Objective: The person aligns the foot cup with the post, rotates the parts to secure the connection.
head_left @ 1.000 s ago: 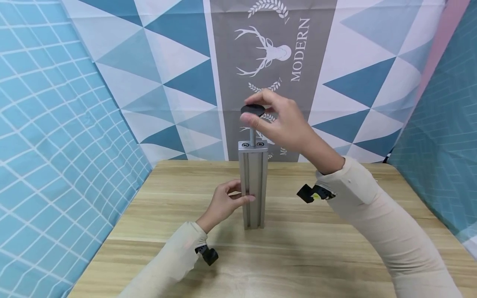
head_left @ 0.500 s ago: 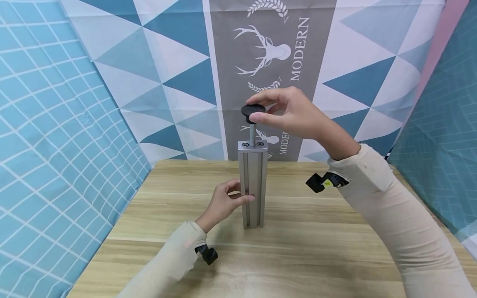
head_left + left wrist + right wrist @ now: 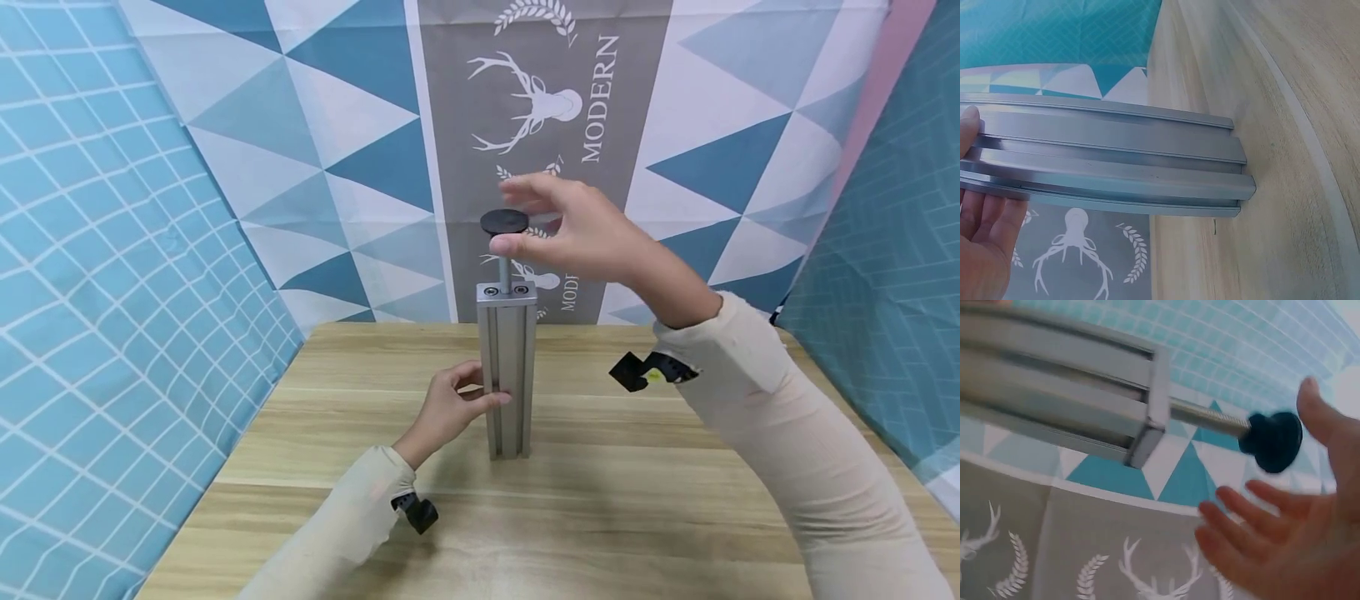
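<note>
An aluminium profile (image 3: 507, 375) stands upright on the table, with a metal end plate (image 3: 506, 295) and two screws at its top. From the plate rises a threaded rod (image 3: 505, 275) topped by a black levelling foot (image 3: 504, 221). My left hand (image 3: 448, 410) grips the profile below its middle, thumb on the front face; the left wrist view shows its fingers (image 3: 991, 219) on the other side. Around the black foot, my right hand (image 3: 585, 229) is spread. In the right wrist view, a gap shows between the foot (image 3: 1274, 441) and the fingers (image 3: 1254, 519).
The wooden table (image 3: 300, 517) carries the profile's lower end. A patterned cloth with deer heads (image 3: 543, 104) hangs behind it. Blue sheets with white lines (image 3: 112, 250) close off the left side, and a teal sheet (image 3: 892, 292) the right. A small black camera sits on each wrist.
A second ago my right fingers and thumb pinched the black foot; now they are spread apart around it. The right forearm has shifted to the right overall. My left hand stays in place.
</note>
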Demonstrator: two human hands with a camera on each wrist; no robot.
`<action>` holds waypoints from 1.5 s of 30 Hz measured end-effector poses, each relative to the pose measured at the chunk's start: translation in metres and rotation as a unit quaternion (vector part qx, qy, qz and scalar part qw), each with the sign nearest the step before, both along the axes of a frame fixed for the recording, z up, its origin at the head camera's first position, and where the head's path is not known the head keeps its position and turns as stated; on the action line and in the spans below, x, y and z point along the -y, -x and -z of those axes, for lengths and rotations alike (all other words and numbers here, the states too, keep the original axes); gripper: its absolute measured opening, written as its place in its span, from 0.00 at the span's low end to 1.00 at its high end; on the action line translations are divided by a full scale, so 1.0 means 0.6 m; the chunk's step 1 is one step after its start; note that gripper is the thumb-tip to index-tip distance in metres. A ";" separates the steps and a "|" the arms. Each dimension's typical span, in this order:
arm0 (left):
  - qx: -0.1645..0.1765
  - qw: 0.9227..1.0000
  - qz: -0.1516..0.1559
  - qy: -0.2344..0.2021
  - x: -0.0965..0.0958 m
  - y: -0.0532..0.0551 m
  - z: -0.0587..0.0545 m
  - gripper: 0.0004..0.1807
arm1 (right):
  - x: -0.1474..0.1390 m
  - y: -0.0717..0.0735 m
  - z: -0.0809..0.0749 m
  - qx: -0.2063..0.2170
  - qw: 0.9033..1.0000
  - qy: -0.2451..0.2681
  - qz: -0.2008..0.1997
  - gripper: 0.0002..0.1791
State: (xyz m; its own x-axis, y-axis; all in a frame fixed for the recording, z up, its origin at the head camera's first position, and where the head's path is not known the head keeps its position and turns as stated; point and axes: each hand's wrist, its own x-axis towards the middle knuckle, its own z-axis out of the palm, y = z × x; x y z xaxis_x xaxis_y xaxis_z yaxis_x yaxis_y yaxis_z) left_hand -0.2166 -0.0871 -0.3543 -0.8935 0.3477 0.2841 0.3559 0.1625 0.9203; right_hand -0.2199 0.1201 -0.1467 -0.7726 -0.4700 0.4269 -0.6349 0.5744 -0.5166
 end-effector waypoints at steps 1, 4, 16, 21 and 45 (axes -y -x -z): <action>0.000 1.000 0.001 0.001 0.000 0.000 0.000 0.19 | -0.004 0.004 -0.002 0.021 0.999 0.001 -0.032 0.33; 0.001 1.000 0.003 0.011 0.001 0.000 -0.001 0.18 | -0.013 0.013 -0.004 0.067 0.991 0.018 -0.116 0.30; 0.028 0.999 0.016 0.020 0.004 0.000 -0.007 0.16 | -0.004 0.013 0.009 0.011 0.995 0.061 -0.084 0.20; 0.043 0.998 0.024 0.025 0.007 -0.004 -0.010 0.16 | 0.004 0.007 0.018 -0.007 0.996 0.082 -0.015 0.20; 0.030 0.999 0.018 0.014 0.020 0.023 0.038 0.20 | 0.000 0.011 0.020 0.011 0.993 0.089 -0.073 0.22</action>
State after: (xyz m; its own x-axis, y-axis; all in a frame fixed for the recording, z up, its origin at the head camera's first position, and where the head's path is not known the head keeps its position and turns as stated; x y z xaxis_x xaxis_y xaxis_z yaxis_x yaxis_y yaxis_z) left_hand -0.2303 -0.0989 -0.3772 -0.8952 0.3874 0.2202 0.3061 0.1755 0.9357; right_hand -0.2267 0.1200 -0.1588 -0.7118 -0.4965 0.4968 -0.6919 0.3743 -0.6173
